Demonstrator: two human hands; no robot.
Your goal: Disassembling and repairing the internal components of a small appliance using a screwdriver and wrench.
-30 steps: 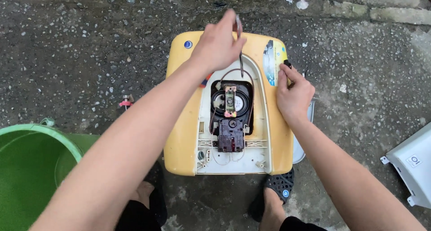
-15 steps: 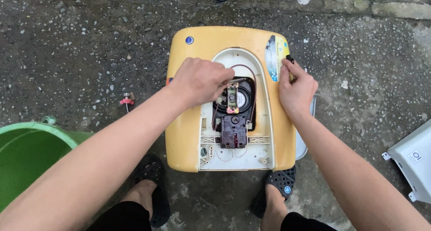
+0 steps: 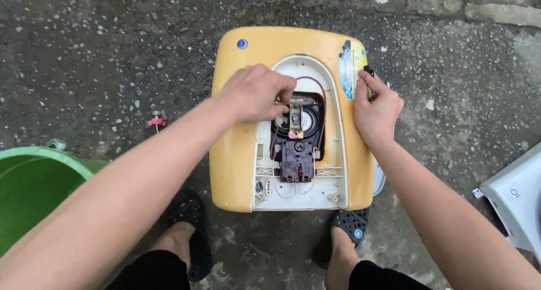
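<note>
Now the left hand (image 3: 256, 93) has come down from the top edge of the yellow water heater (image 3: 236, 149) on the wet ground, fingertips pinching into its open cavity (image 3: 298, 121), while the right hand (image 3: 376, 107) stays clenched on the casing's side.

A single head-worn camera is looking almost straight down from above the person's shoulders, facing the wet concrete ground (image 3: 101, 53). It is sitting close, with the yellow appliance housing (image 3: 236, 155) filling the centre. Both forearms are entering from the bottom edge, and the feet are showing below.
</note>
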